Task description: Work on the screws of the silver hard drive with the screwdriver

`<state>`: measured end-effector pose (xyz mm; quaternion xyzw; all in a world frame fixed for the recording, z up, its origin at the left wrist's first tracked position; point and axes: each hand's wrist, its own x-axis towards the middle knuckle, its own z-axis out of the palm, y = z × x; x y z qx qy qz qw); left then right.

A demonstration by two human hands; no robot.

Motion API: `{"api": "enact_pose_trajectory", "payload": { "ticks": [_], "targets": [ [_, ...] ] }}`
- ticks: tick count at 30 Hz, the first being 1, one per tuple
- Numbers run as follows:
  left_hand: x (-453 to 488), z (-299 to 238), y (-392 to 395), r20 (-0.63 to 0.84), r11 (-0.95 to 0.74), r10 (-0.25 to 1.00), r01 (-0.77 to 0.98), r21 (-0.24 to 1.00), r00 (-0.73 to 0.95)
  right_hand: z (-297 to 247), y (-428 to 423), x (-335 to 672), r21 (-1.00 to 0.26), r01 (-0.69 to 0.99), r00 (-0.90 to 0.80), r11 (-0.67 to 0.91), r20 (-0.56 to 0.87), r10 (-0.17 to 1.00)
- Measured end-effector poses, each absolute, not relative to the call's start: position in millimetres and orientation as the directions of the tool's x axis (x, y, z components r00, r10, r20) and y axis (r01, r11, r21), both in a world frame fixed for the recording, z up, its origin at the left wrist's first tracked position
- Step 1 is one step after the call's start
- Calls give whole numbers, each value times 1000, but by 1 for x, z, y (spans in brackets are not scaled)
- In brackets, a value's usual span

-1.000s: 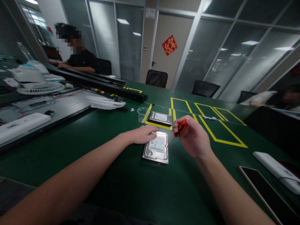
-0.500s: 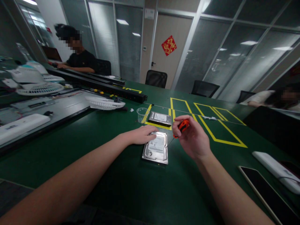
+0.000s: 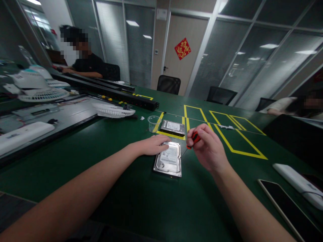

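Observation:
A silver hard drive [image 3: 168, 162] lies label side up on the green table. My left hand [image 3: 156, 145] grips its far left corner, the thumb across the top face and the fingers along the far edge. In my right hand [image 3: 205, 144] is a red and black screwdriver [image 3: 195, 137], the fingers wrapped round its handle. The thin shaft slants down left, and its tip is at the drive's right edge; whether it sits in a screw is too small to tell. Behind lies a second hard drive [image 3: 173, 126] inside a yellow tape outline, next to a clear plastic cup [image 3: 153, 124].
White fan parts [image 3: 113, 111] and a large metal panel [image 3: 73, 112] lie to the left, with long black bars [image 3: 108, 90] behind. A phone [image 3: 285, 205] and a white device [image 3: 297, 185] are at the right. One person [image 3: 87, 65] sits at the far left, another at the far right.
My right hand's fingers have curled further round the screwdriver handle, and the handle has turned a little. The left hand and the hard drive have stayed in place.

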<state>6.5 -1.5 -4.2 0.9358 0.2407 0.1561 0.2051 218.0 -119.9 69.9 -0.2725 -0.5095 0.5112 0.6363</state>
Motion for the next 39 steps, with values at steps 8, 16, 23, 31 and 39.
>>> {"api": "enact_pose_trajectory", "payload": {
  "ticks": [8, 16, 23, 31, 39],
  "targets": [
    [7, -3, -3, 197, -801, 511, 381, 462, 836, 73, -119, 217, -855, -392, -40, 341, 385, 922],
    [6, 0, -4, 172, -790, 525, 401, 463, 834, 71, -119, 220, -880, -363, -51, 306, 347, 936],
    [6, -4, -2, 194, -797, 517, 385, 466, 834, 71, -122, 219, -882, -336, -28, 330, 360, 933],
    [6, -6, -1, 206, -801, 510, 373, 469, 836, 70, -121, 216, -887, -307, -42, 344, 374, 926],
    [5, -5, -1, 193, -792, 520, 385, 474, 832, 74, -121, 217, -890, -314, -58, 330, 365, 929]
  ]
}}
